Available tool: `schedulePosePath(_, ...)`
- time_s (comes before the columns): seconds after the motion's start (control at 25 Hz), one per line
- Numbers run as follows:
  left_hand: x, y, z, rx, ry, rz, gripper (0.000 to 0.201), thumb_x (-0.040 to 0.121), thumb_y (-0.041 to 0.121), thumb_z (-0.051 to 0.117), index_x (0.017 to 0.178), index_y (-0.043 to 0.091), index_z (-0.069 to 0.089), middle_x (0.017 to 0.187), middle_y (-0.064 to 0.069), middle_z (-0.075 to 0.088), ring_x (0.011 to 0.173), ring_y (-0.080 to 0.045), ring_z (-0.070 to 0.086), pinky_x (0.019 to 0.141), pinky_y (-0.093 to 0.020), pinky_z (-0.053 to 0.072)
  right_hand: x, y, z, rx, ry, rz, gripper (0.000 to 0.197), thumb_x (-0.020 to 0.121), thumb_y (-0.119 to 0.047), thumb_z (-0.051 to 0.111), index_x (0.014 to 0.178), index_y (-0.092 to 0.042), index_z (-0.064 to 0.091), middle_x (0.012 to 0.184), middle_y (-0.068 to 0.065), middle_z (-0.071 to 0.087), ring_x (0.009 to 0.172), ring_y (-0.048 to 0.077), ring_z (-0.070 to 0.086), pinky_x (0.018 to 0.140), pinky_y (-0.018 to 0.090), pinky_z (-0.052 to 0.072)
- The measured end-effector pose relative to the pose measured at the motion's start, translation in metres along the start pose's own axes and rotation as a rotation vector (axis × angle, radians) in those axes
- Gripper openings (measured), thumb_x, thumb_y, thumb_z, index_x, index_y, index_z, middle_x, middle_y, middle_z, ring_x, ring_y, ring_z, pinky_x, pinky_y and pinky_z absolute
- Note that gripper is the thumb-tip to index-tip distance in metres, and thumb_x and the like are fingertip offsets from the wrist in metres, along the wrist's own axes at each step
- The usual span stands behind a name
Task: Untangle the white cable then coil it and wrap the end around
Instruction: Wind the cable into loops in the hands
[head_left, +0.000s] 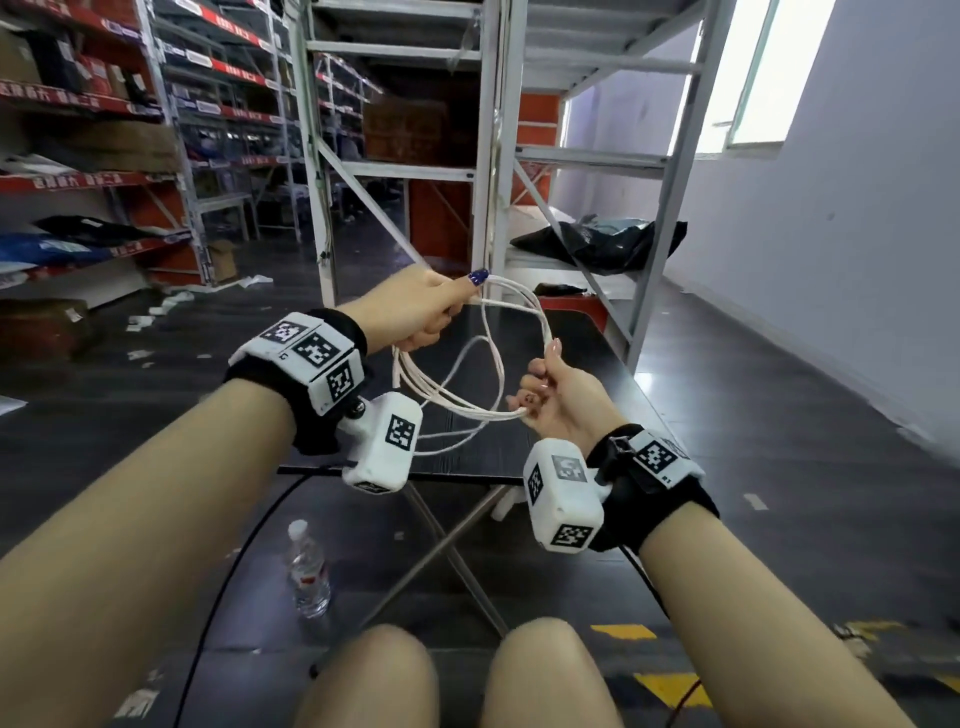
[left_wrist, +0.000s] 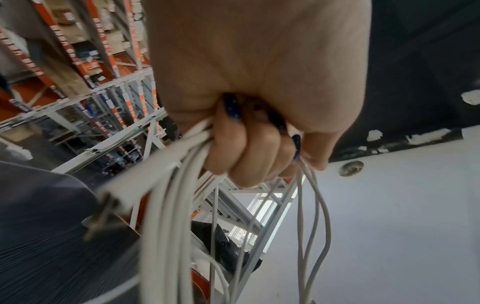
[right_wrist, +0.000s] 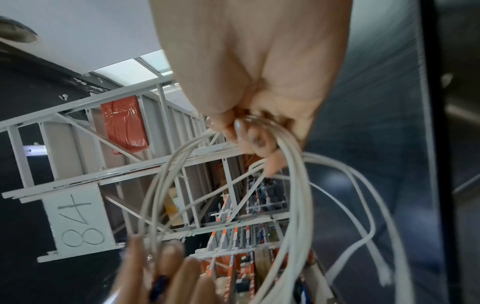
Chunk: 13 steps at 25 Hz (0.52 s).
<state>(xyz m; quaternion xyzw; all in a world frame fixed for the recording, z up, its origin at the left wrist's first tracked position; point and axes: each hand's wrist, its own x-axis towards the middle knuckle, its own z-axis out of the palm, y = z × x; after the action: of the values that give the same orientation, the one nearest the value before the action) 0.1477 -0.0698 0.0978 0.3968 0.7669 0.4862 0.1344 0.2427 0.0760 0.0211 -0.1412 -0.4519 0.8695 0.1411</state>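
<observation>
Gripping opposite sides of a gathered hoop, both sets of fingers are curled tight: the left hand (head_left: 423, 309) has its fingers (left_wrist: 241, 152) closed round the far side of the thin white cable (head_left: 543, 322), and the right hand (head_left: 556, 400) has its fingers (right_wrist: 255, 142) pinched round the near side of the same bundle of turns. The cable hangs in the air between the two hands, held above the dark folding surface (head_left: 582, 358) and not touching it.

By my reading the untangling is mostly done and the coiling is in hand: several turns lie together, but one or two slack loops (head_left: 488, 353) sag loose inside the ring, and in the right wrist view a free flat end (right_wrist: 381, 275) dangles off to the side. The next move likely calls for drawing those stray loops into the bundle, then freeing one hand to take the loose end and wind it across the turns while the other clamps the coil.

There is open air around the hands. The surface's near edge (head_left: 415, 472) sits just below the wrists, the grey metal shelving frame (head_left: 493, 156) stands beyond the far hand, and the pale wall (head_left: 831, 208) is well apart to the right.
</observation>
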Motion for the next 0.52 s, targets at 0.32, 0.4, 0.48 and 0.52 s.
schedulePosePath(0.32, -0.017, 0.037, 0.022, 0.515, -0.059, 0.142, 0.053, 0.089, 0.054, 0.047, 0.057, 0.020, 0.025, 0.052, -0.001, 0.025, 0.045, -0.013, 0.025, 0.047, -0.026, 0.021, -0.031, -0.026, -0.030, -0.780, 0.224, -0.293, 0.019, 0.095, -0.018, 0.045, 0.099, -0.012, 0.062, 0.108, 0.008, 0.063, 0.103, 0.023, 0.057, 0.085, 0.037, 0.048)
schedulePosePath(0.4, -0.021, 0.046, 0.028, 0.660, -0.084, 0.155, 0.053, 0.089, 0.054, 0.048, 0.056, 0.016, 0.032, 0.052, 0.001, 0.027, 0.045, -0.011, 0.025, 0.044, -0.024, 0.019, -0.037, -0.045, -0.023, -0.798, 0.238, -0.494, 0.037, 0.087, -0.004, 0.045, 0.121, -0.012, 0.057, 0.120, 0.003, 0.059, 0.109, 0.016, 0.051, 0.094, 0.029, 0.041)
schedulePosePath(0.48, -0.023, 0.053, 0.034, 0.722, -0.117, 0.158, 0.052, 0.090, 0.052, 0.049, 0.056, 0.014, 0.039, 0.051, 0.003, 0.030, 0.045, -0.011, 0.028, 0.040, -0.019, 0.020, -0.047, -0.060, -0.009, -0.781, 0.097, -0.576, 0.042, 0.087, -0.001, 0.043, 0.125, -0.012, 0.057, 0.119, 0.001, 0.061, 0.107, 0.009, 0.053, 0.087, 0.015, 0.039)
schedulePosePath(0.52, -0.024, 0.056, 0.037, 0.715, -0.126, 0.164, 0.051, 0.090, 0.050, 0.051, 0.055, 0.014, 0.040, 0.050, 0.003, 0.030, 0.043, -0.009, 0.029, 0.040, -0.018, 0.022, -0.051, -0.064, -0.002, -0.798, 0.020, -0.573, 0.038, 0.089, -0.001, 0.042, 0.121, -0.010, 0.060, 0.114, 0.002, 0.064, 0.103, 0.007, 0.056, 0.083, 0.011, 0.040)
